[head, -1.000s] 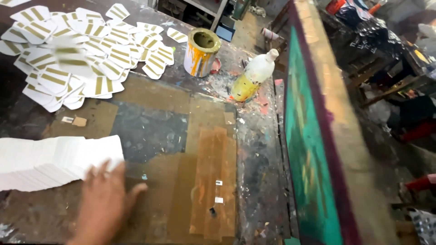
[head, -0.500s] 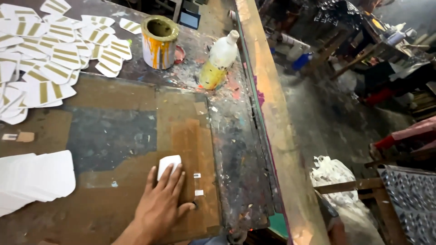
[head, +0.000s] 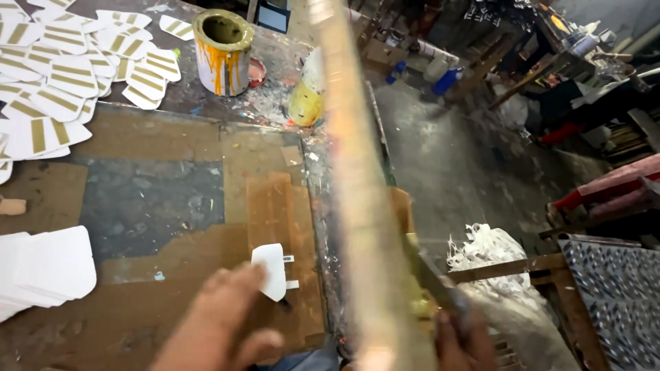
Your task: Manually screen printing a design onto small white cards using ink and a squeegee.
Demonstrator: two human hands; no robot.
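My left hand (head: 216, 323) is low at the table's near edge, blurred, its fingertips touching a small white blank card (head: 270, 271). The card lies on a brown cardboard pad (head: 271, 206) beside little white corner tabs (head: 289, 260). My right hand (head: 457, 340) grips the lower end of a wooden-edged printing frame (head: 357, 199), which runs as a blurred bar from the top middle down to the bottom. A stack of white blank cards (head: 48, 271) sits at the left edge.
Cards printed with gold stripes (head: 62, 75) are spread at the back left. A paint can with orange drips (head: 221, 51) and a plastic bottle with yellow liquid (head: 306, 96) stand behind the pad. To the right are the floor, white scraps (head: 485, 251) and cluttered racks.
My left hand went from the blank stack to the cardboard pad and laid one white card there, then drew back a little. The frame has swung across the view.
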